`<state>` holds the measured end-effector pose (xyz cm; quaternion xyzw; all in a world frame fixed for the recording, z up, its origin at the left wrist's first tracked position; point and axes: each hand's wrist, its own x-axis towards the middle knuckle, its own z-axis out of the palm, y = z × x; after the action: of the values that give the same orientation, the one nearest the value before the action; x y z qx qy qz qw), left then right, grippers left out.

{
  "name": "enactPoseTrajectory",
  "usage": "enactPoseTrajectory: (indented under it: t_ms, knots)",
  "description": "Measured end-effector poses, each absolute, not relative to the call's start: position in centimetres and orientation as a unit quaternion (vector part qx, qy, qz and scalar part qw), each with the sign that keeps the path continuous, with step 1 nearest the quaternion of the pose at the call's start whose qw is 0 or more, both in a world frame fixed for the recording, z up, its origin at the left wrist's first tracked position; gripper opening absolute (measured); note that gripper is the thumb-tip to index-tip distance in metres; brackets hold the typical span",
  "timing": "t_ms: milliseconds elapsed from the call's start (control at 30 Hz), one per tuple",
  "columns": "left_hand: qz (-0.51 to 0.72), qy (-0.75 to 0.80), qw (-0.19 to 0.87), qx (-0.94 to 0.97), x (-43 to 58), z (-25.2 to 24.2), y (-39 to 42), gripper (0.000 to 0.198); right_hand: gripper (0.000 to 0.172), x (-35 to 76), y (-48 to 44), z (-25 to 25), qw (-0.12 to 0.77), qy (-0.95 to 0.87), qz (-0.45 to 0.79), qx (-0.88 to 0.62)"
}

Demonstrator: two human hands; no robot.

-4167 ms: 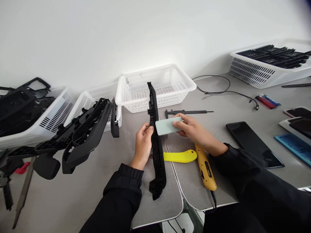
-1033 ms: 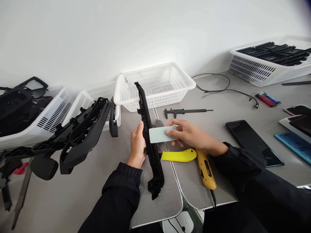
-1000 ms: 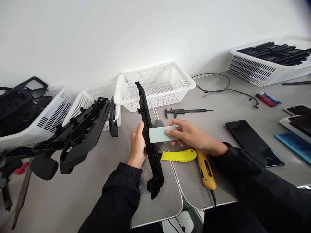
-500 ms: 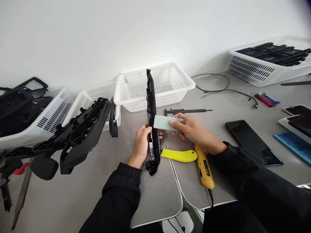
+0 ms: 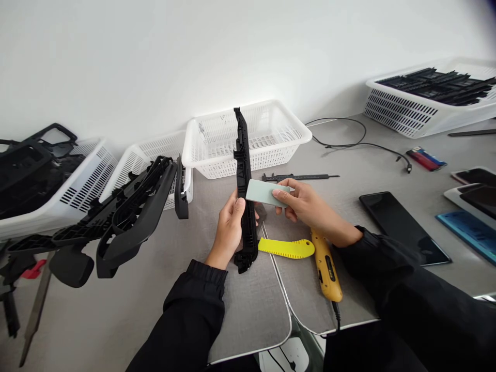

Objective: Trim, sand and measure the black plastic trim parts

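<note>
My left hand [image 5: 229, 227] is closed around the lower half of a long black plastic trim part [image 5: 243, 155], which stands nearly upright in view above the table. Pinched in my right hand [image 5: 300, 204] is a flat, pale green rectangular block [image 5: 265, 192]. The block's left end meets or overlaps the part's right edge; I cannot tell whether they touch. Below the block lies a utility knife with a yellow handle [image 5: 287, 248], its far end partly hidden behind the black part. Under my right wrist rests a yellow corded hand tool [image 5: 327, 268].
A white basket [image 5: 217, 168] stands behind the part, with a caliper [image 5: 302, 177] in front of it. Baskets with black parts [image 5: 135, 206] fill the left side. To the right are a phone [image 5: 403, 227], a cable [image 5: 364, 139] and another loaded basket [image 5: 403, 111].
The black part has turned slightly in my left hand and its lower end has risen a little. The pale green block has shifted slightly right and up with my right hand.
</note>
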<state>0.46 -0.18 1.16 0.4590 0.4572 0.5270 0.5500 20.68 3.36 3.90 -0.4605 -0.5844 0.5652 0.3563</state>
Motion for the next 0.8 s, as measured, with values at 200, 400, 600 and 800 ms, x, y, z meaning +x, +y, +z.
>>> enactPoseTrajectory:
  t_ms: [200, 400, 600, 800]
  knots:
    - [0.520, 0.475, 0.543, 0.457, 0.70, 1.17, -0.43, 0.069, 0.041, 20.74, 3.42, 3.74, 0.370, -0.575, 0.566, -0.461]
    - [0.511, 0.474, 0.559, 0.449, 0.71, 1.18, -0.59, 0.050, 0.042, 20.71, 3.37, 3.73, 0.371, -0.565, 0.567, -0.471]
    - [0.512, 0.482, 0.529, 0.475, 0.45, 0.66, -0.51, 0.054, 0.043, 20.71, 3.39, 3.76, 0.376, -0.561, 0.570, -0.468]
    - [0.558, 0.463, 0.485, 0.488, 0.50, 0.41, -0.44, 0.064, 0.039, 20.71, 3.22, 4.32, 0.396, -0.540, 0.591, -0.450]
